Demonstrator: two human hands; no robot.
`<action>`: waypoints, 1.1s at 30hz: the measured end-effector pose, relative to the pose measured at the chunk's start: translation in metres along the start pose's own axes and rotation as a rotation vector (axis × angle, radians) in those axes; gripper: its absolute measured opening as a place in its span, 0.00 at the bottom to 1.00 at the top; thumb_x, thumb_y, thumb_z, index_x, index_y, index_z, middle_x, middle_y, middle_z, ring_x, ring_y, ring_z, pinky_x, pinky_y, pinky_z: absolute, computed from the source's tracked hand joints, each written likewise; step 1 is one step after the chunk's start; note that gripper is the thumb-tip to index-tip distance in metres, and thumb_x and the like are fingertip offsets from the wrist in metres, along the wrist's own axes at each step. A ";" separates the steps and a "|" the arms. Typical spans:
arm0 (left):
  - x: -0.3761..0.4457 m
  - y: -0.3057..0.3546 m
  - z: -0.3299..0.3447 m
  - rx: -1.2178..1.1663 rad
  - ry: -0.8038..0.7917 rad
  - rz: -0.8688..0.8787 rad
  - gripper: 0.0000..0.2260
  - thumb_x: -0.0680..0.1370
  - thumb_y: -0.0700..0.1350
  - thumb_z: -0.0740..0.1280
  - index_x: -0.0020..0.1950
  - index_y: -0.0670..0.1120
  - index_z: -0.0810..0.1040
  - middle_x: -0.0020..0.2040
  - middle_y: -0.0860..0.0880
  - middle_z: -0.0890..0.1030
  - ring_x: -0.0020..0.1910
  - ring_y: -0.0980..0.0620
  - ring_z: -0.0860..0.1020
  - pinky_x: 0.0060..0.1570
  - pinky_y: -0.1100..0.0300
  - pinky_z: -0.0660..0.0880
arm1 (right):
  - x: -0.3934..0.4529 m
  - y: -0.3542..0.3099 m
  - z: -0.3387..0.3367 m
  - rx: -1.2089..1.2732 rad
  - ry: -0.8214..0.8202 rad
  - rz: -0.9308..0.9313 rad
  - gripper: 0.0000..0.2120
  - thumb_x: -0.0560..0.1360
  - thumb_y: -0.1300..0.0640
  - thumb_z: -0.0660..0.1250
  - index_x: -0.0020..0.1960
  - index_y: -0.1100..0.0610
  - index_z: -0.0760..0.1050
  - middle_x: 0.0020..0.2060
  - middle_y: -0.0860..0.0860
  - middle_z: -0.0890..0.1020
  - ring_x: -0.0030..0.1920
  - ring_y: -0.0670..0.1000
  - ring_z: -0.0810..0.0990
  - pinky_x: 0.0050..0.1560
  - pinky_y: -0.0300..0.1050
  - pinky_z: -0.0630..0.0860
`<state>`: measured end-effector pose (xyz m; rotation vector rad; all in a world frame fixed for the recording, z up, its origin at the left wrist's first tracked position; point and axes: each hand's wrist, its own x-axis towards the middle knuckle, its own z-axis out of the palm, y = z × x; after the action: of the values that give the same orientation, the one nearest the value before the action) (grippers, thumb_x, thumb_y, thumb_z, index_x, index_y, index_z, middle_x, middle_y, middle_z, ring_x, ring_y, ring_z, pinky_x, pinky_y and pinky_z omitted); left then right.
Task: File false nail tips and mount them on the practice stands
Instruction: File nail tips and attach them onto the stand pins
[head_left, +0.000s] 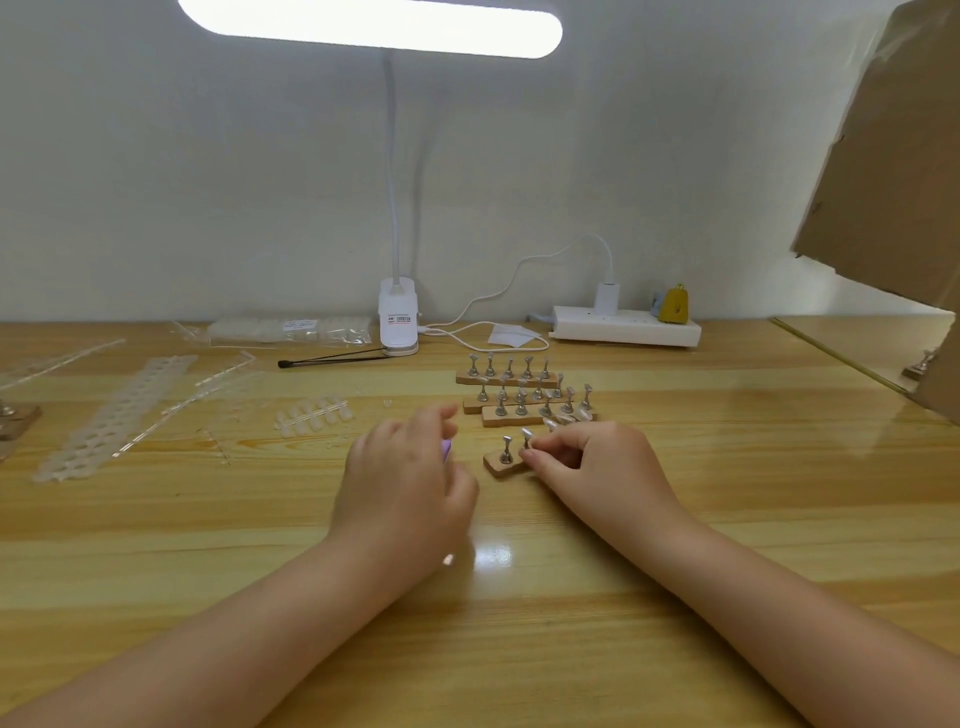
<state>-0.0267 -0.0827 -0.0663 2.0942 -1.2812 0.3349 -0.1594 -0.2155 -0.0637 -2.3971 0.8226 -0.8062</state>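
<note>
Broadly, bare room is offered by the glossy wooden table (675, 545) toward its near edge. Farther back, passage is blocked by rowed wooden practice stands (519, 395). Curled around a purple nail file (445, 450) is the left hand (405, 493); a clear false nail tip (527, 434) is pinched by the right hand (597, 467) on the small nearest wooden stand (505, 463).

A glossy wooden table (675, 519) is seen; wooden stand blocks (511, 382) lie at centre, nail-tip strips (119, 415) at left, a power strip (626, 325) at upper right.

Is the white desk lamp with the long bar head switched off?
No, the white desk lamp is switched on: its long bar head glows bright white above the wooden table.
</note>
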 end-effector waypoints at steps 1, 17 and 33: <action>0.004 -0.004 -0.003 0.068 0.031 -0.037 0.21 0.77 0.51 0.62 0.70 0.51 0.65 0.60 0.56 0.75 0.58 0.53 0.70 0.58 0.58 0.61 | -0.001 0.000 -0.001 -0.001 0.010 -0.009 0.05 0.74 0.51 0.71 0.47 0.49 0.84 0.35 0.41 0.82 0.38 0.40 0.78 0.40 0.31 0.71; 0.025 -0.030 -0.016 0.400 -0.148 -0.037 0.21 0.76 0.66 0.53 0.53 0.59 0.81 0.56 0.57 0.77 0.56 0.51 0.72 0.55 0.55 0.64 | -0.007 -0.003 -0.003 -0.069 -0.162 -0.086 0.08 0.75 0.48 0.66 0.54 0.43 0.80 0.28 0.43 0.75 0.32 0.41 0.73 0.39 0.42 0.73; 0.029 -0.041 -0.016 0.463 -0.140 -0.084 0.11 0.78 0.58 0.60 0.51 0.55 0.80 0.51 0.55 0.78 0.55 0.50 0.73 0.54 0.56 0.67 | -0.012 -0.004 -0.002 -0.141 -0.119 -0.175 0.07 0.77 0.48 0.64 0.53 0.46 0.79 0.30 0.43 0.73 0.34 0.41 0.72 0.32 0.35 0.63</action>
<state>0.0252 -0.0800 -0.0551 2.5918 -1.2796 0.4929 -0.1671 -0.2052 -0.0649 -2.6423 0.6487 -0.6820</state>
